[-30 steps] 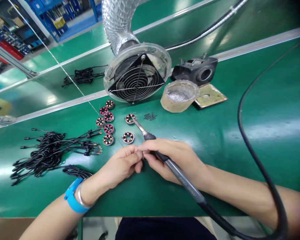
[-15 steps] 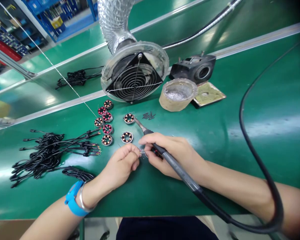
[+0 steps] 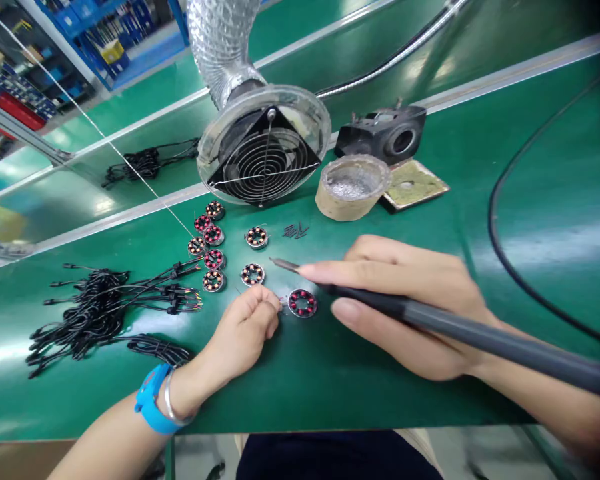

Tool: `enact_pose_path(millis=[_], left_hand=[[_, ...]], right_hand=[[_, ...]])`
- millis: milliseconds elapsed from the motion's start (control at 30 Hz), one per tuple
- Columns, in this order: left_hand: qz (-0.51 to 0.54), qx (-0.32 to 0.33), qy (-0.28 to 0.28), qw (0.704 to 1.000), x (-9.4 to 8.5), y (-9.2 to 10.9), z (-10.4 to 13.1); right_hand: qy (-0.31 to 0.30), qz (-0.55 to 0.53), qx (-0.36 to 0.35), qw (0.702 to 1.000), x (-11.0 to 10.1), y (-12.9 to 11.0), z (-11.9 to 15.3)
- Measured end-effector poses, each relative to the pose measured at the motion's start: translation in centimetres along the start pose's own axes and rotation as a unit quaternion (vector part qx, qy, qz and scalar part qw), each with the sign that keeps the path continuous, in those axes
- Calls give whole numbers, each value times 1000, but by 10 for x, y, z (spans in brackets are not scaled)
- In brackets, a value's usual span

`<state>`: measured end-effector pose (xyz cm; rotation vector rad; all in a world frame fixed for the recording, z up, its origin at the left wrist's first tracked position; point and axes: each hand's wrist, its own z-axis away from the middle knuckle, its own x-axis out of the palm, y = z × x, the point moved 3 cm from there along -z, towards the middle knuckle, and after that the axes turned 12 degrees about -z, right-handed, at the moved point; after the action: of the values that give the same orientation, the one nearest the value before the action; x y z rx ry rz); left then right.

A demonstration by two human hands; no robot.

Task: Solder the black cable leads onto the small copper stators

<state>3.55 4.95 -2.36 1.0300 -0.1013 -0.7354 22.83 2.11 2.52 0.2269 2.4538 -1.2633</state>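
on the green table (image 3: 380, 407) there lie a tangle of black cables (image 3: 97, 300), small coil rings (image 3: 213, 259), short black pieces (image 3: 295, 231), a beige pot (image 3: 345, 208), a yellowish pad (image 3: 420, 185) and a black holder (image 3: 367, 141).

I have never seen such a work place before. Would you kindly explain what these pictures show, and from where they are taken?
There is no machine arm here: the two bare hands belong to a person, and every picture comes from a camera on that person's head, looking down. The right hand holds a soldering iron like a pen. The left hand pinches thin wires beside a small ring with red coils. More rings and black cables lie on the green table. Toward the back are a fan with a silver hose and a bowl.
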Motion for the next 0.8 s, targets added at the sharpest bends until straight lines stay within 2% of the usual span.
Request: enact_pose_path(millis=[100, 233, 800], left_hand=[[-4, -6, 1, 1000, 0, 1, 1], [-1, -12, 3, 1000, 0, 3, 2], [-3, -12, -9, 1000, 0, 3, 2]], right_hand=[[2, -49, -16, 999, -6, -2, 3], [-2, -116, -31, 993, -2, 0, 4], [-27, -119, -21, 992, 2, 1, 5]])
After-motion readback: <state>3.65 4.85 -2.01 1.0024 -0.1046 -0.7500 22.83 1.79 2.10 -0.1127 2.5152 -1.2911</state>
